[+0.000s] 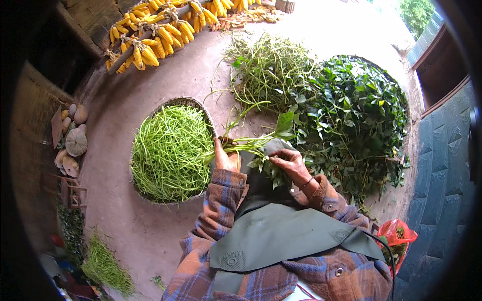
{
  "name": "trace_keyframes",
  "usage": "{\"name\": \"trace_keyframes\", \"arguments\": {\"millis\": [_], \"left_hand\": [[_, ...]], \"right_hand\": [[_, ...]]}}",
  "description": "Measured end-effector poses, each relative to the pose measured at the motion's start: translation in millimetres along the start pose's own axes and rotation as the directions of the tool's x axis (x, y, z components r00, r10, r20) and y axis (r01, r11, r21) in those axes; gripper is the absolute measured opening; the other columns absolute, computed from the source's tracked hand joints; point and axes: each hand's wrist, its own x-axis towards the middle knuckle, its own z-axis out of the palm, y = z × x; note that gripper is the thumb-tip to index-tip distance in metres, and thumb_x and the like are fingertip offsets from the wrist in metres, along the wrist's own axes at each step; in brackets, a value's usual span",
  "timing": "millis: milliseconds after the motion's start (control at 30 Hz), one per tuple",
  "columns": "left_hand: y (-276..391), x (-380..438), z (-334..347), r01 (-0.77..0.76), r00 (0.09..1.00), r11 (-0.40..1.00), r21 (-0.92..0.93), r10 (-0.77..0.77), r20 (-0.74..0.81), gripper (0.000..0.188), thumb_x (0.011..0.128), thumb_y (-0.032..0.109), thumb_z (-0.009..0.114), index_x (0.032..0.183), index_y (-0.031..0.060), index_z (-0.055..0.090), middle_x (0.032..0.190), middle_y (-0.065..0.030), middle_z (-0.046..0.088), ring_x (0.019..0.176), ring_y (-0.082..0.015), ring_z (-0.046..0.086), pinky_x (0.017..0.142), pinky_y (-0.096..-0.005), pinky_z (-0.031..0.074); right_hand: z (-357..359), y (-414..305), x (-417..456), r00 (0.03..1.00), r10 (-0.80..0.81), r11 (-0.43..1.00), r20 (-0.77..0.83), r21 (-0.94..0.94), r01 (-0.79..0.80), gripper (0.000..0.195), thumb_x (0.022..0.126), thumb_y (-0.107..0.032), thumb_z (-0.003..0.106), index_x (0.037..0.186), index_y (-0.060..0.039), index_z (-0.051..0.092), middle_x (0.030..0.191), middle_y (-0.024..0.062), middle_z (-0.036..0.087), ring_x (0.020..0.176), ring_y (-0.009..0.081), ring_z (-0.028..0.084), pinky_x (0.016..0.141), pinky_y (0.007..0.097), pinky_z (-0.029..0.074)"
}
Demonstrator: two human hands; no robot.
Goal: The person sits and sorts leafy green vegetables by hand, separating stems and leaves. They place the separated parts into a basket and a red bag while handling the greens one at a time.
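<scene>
My left hand [225, 157] is closed around a bunch of long green stems [250, 145], just past the right rim of a woven basket [201, 105]. That basket is heaped with cut, leafless green stems [171, 154]. On the right, the fingers of my right hand [290, 163] pinch at the leafy end of the bunch, where small leaves [273, 171] hang down. One larger leaf [285, 122] stands up from the bunch. A dark green apron [286, 233] covers my lap below both hands.
A big pile of leafy vines [350, 120] lies at right, beside a heap of bare stalks [275, 71]. Corn cobs [162, 41] hang from a pole at upper left. Pumpkins [76, 142] sit by the left wall. A red plastic bag [395, 235] stands at lower right.
</scene>
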Motion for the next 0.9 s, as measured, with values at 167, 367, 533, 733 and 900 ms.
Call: {"name": "trace_keyframes", "arguments": {"millis": [167,367,533,733,900], "left_hand": [[-6.6,1.7,-0.5,0.016,1.000,1.000,0.025,-0.017,0.014,0.028,0.098,0.034,0.050,0.088,0.0094,0.058,0.076,-0.0046,0.062,0.070,-0.0199,0.058,0.069,-0.0372,0.049],[-0.3,4.5,-5.4,-0.003,1.000,0.999,0.044,0.002,0.024,0.027,0.099,0.032,0.049,0.088,0.0099,0.058,0.077,-0.0051,0.063,0.071,-0.0198,0.058,0.069,-0.0364,0.050],[-6.4,2.1,-7.0,0.027,0.999,0.999,0.040,-0.026,-0.022,0.026,0.097,0.033,0.052,0.090,0.0097,0.059,0.077,-0.0044,0.063,0.070,-0.0196,0.059,0.066,-0.0356,0.050],[9.4,6.4,-5.7,0.015,0.997,0.999,-0.033,-0.013,0.070,0.032,0.100,0.034,0.046,0.088,0.0073,0.059,0.079,-0.0063,0.064,0.072,-0.0207,0.060,0.068,-0.0351,0.050],[18.9,6.8,-8.6,0.007,0.998,0.997,-0.077,-0.002,0.058,0.034,0.100,0.034,0.044,0.087,0.0072,0.059,0.079,-0.0071,0.064,0.072,-0.0217,0.060,0.070,-0.0360,0.050]], "right_hand": [[15.7,0.8,10.3,0.977,-0.167,0.972,0.131,-0.142,0.185,0.021,0.085,-0.012,0.069,0.099,0.0022,0.067,0.084,-0.0024,0.064,0.077,0.0044,0.054,0.070,0.0225,0.046],[18.6,16.1,4.3,0.985,-0.005,0.999,0.174,0.032,-0.001,0.024,0.085,-0.018,0.066,0.097,0.0017,0.066,0.083,0.0077,0.067,0.079,0.0140,0.059,0.072,0.0306,0.049],[17.6,23.3,3.2,0.979,-0.183,0.961,0.088,-0.194,0.197,0.019,0.085,-0.018,0.059,0.092,-0.0004,0.064,0.077,0.0119,0.063,0.073,0.0198,0.058,0.069,0.0344,0.048],[5.3,16.7,1.2,0.996,-0.047,0.978,-0.072,-0.205,0.032,0.018,0.083,-0.016,0.055,0.088,0.0001,0.062,0.071,0.0050,0.058,0.069,0.0115,0.052,0.063,0.0292,0.044],[-1.5,2.0,-2.1,0.960,-0.268,0.886,-0.078,-0.412,0.214,0.020,0.080,-0.018,0.068,0.093,-0.0038,0.065,0.085,0.0143,0.067,0.077,0.0277,0.065,0.070,0.0350,0.050]]}}
